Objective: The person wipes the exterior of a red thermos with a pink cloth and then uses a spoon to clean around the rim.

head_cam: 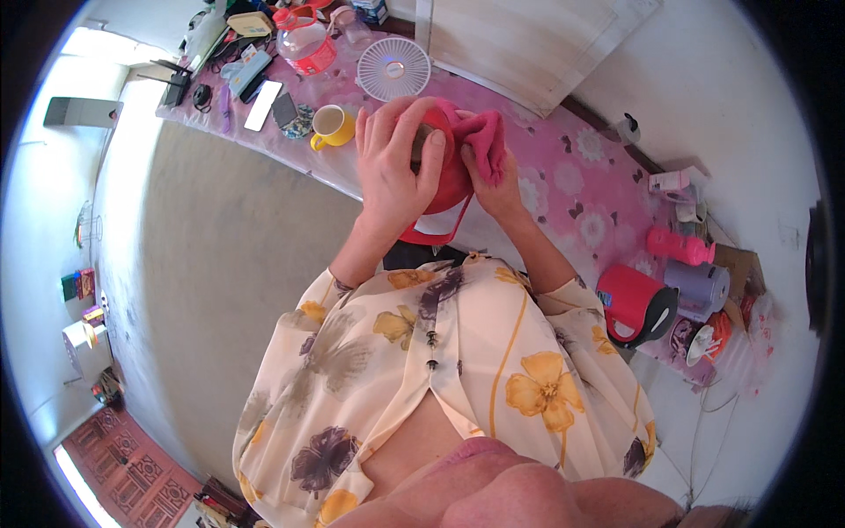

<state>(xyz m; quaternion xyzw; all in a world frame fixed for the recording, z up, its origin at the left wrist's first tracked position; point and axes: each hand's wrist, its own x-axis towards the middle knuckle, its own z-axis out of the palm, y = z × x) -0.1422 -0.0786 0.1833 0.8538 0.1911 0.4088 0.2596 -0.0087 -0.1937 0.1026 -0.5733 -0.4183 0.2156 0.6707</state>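
Between my two hands, above the table edge, is a red round vessel (451,188) with a handle on the side near my body; its exact kind cannot be told. My left hand (396,152) lies over its top rim, fingers spread and thumb across a dark round opening or lid (418,142). A pink cloth (487,146) is held in my right hand (495,181), against the vessel's right side. Most of the vessel's far side is hidden by my fingers. A yellow mug (333,125) stands just left of my left hand.
On the flowered pink tablecloth (594,221) stand a white round fan (394,68), a large plastic bottle (305,43), a white phone (263,105) and a black router (177,88). To the right are a red electric kettle (630,303), a pink bottle (676,245) and a purple container (696,290).
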